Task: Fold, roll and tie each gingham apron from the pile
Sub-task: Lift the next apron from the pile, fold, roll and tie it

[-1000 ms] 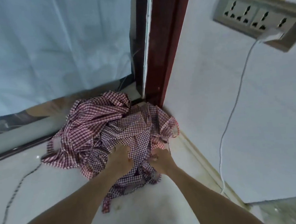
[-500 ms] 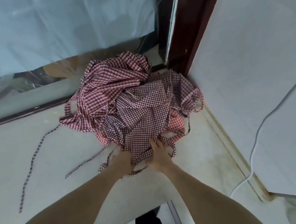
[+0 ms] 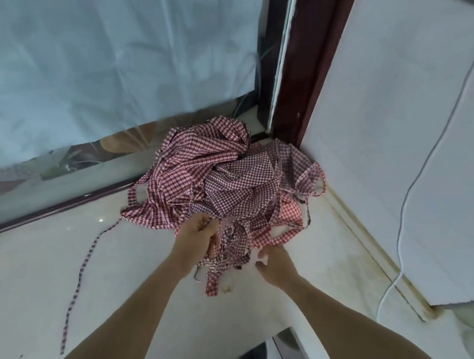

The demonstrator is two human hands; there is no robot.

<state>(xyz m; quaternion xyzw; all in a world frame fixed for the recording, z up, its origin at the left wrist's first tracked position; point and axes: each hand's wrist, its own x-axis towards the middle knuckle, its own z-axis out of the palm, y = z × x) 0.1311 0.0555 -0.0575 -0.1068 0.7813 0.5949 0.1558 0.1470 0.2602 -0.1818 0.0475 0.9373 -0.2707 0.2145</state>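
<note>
Gingham cloth in red and white is bunched in the left hand [image 3: 199, 235], whose fingers are curled round a gathered fold and several ties at the near edge of the apron pile [image 3: 224, 180]. The right hand [image 3: 272, 262] is set at 4 o'clock from the left one, its fingers bent against the lower hem of a brighter red apron [image 3: 288, 217]; whether cloth is pinched there cannot be told, since the fingertips are blurred. The pile is heaped on a pale stone sill [image 3: 65, 268], pushed into the corner at 12 o'clock from the hands. A long loose tie [image 3: 80, 278] is trailed from the pile toward 8 o'clock across the sill. More ties are tangled between the two hands, and one short end [image 3: 211, 286] is laid flat just below them. Frosted window film [image 3: 103, 62] is seen at 11 o'clock, a dark red frame post [image 3: 306, 71] at 1 o'clock, and a white cable [image 3: 405, 192] is run down the white wall [image 3: 396, 106] at 3 o'clock.
</note>
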